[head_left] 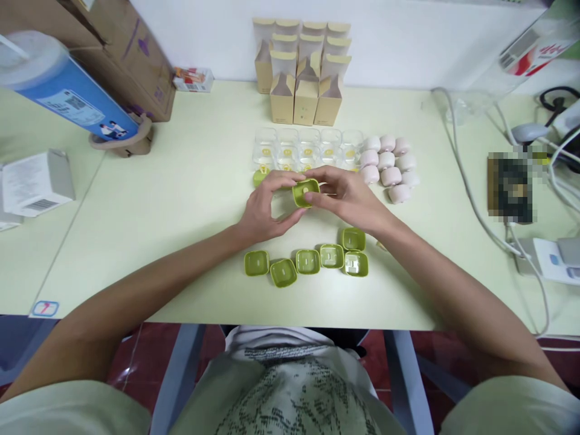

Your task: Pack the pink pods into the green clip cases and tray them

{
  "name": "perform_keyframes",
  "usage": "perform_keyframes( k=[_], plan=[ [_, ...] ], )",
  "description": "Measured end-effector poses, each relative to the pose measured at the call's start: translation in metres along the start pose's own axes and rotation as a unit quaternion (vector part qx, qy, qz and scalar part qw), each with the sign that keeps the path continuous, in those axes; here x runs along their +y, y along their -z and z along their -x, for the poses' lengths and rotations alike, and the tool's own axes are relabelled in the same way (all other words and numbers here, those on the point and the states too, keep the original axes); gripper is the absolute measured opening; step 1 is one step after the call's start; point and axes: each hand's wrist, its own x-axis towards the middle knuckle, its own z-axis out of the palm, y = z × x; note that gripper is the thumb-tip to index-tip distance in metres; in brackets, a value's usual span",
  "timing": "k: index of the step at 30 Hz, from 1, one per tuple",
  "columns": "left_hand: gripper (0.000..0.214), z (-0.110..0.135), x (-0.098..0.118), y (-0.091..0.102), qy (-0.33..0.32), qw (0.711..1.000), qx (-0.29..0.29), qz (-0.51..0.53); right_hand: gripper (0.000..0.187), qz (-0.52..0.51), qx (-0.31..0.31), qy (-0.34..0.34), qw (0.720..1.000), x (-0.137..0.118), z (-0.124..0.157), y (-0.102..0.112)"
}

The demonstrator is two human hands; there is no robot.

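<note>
My left hand curves round the left of a small green cup, fingertips at its upper edge, thumb at the lower, pinching lightly. The cup is between my hands, above the desk, hollow side facing me. I'd judge it light, stiff, slightly slick plastic, not fragile; best held by rim and walls. My right hand pinches its right side, thumb reaching inside.

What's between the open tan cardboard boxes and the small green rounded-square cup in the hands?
In the head view, rows of rounded, clear plastic containers are set out between the boxes and the cup.
</note>
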Motion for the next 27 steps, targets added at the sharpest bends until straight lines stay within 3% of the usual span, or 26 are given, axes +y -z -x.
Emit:
perform_keyframes(
  k=[4, 11, 21, 27],
  plan=[
    [0.052, -0.0022, 0.0013, 0.0004, -0.022, 0.999, -0.011, -0.022, 0.035, -0.043, 0.001, -0.012, 0.999, -0.0009, 0.0014, -0.0038],
    [0.05, -0.0019, 0.0005, -0.0003, -0.063, 0.998, 0.0, -0.032, 0.039, -0.081, 0.02, -0.04, 0.996, -0.0067, 0.0051, -0.0058],
    [0.052, -0.0011, -0.0027, 0.0012, -0.11, 0.994, 0.008, -0.029, 0.025, -0.056, 0.061, 0.01, 0.997, -0.0035, 0.0054, -0.0079],
    [0.048, -0.0009, -0.0003, 0.0031, -0.082, 0.995, -0.01, -0.065, 0.024, -0.049, 0.072, 0.023, 0.996, -0.0033, 0.0055, -0.0088]
  ],
)
